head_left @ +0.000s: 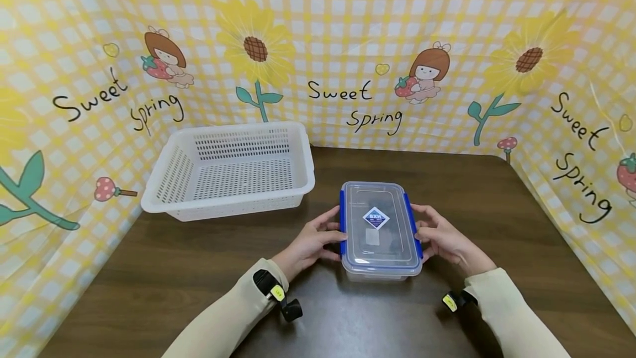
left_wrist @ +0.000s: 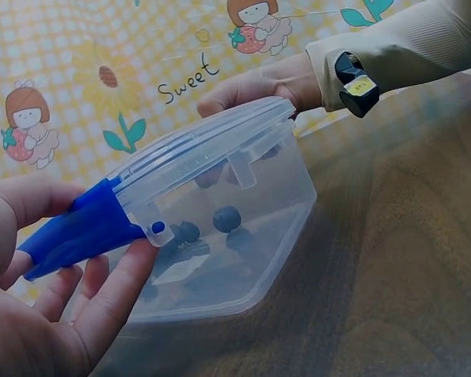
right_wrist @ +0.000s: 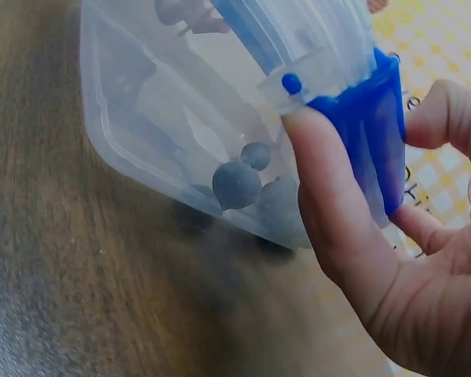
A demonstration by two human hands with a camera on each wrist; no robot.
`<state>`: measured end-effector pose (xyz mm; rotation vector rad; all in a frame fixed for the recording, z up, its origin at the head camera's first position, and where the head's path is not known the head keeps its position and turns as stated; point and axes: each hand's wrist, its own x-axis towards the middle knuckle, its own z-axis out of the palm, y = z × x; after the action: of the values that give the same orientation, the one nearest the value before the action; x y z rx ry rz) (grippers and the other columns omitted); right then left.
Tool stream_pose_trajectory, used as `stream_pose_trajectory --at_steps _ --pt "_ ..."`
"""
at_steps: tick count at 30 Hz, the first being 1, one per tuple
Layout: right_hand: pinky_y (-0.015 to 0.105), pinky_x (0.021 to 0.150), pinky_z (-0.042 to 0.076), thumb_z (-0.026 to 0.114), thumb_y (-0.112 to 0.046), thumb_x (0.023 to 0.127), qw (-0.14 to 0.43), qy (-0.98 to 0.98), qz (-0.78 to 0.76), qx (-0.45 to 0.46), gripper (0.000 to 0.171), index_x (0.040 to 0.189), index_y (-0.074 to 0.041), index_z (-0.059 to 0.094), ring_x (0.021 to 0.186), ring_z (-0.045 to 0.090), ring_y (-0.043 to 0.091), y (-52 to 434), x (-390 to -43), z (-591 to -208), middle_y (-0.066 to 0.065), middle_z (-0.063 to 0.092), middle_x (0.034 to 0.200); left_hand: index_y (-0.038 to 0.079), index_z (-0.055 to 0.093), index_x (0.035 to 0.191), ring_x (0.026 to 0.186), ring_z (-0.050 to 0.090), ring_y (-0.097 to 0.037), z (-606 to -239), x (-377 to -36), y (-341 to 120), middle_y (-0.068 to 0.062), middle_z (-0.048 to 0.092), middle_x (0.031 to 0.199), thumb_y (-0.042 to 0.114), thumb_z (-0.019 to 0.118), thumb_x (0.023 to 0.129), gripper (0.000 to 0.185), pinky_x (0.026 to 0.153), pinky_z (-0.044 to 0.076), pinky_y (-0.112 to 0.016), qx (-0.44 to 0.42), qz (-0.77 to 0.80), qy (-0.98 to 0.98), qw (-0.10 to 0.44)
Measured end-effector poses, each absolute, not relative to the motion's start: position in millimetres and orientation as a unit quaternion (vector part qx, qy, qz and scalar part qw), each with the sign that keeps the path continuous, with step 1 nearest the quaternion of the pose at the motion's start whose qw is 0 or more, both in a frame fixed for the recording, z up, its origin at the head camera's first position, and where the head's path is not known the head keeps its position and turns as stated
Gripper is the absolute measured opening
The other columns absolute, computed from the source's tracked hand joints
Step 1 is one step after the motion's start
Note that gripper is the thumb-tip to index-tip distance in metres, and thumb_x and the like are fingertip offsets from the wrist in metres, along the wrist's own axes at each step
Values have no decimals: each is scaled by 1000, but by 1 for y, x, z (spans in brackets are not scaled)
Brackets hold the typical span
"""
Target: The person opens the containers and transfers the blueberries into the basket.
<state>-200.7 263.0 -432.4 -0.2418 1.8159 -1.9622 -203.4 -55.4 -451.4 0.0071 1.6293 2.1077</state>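
A clear plastic food container [head_left: 382,225] with a transparent lid [head_left: 358,203] and blue side latches sits on the table between both hands. My left hand [head_left: 312,241] pinches the left blue latch [left_wrist: 86,228], thumb above and fingers beneath. On the opposite side, my right hand [head_left: 444,236] holds the right blue latch [right_wrist: 369,141] between thumb and fingers. Both latches angle outward from the container's wall in the wrist views. The lid lies over the container. Through its wall show several dark round balls [left_wrist: 227,219], resting on the bottom.
A white perforated plastic basket [head_left: 238,181] stands at the back left of the brown wooden table [head_left: 278,314]. Behind and along the sides hangs a yellow checked cloth [head_left: 318,32] with printed flowers. Each wrist wears a small black strapped camera [head_left: 290,308].
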Motion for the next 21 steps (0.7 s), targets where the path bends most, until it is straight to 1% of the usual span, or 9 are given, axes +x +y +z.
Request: stream_pose_trajectory --at_steps 4,12,17,21 --pt "40 51 60 51 8 84 227 686 -686 -82 78 149 2 8 70 67 21 261 -202 -428 10 58 93 20 40 154 89 66 -29 -451 -204 -55 -18 57 124 -4 72 86 78 55 61 -38 -2 767 596 237" --pt "45 53 61 54 4 86 245 714 -651 -87 80 149 1 5 69 63 19 259 -205 -418 13 54 94 18 39 154 91 67 -31 -446 -205 -56 -20 57 124 -4 72 86 79 56 62 -40 4 760 606 235" --pt "49 55 60 54 1 89 259 733 -623 -87 79 148 1 2 74 64 23 256 -205 -411 17 52 99 18 39 154 89 67 -31 -445 -205 -56 -20 57 124 -4 72 86 78 56 62 -40 0 758 608 237" --pt "50 56 61 55 -2 92 271 748 -599 -89 79 148 1 -2 81 65 26 253 -204 -406 21 47 104 17 39 154 88 68 -31 -446 -205 -55 -20 57 123 -4 72 86 79 56 62 -41 0 758 607 238"
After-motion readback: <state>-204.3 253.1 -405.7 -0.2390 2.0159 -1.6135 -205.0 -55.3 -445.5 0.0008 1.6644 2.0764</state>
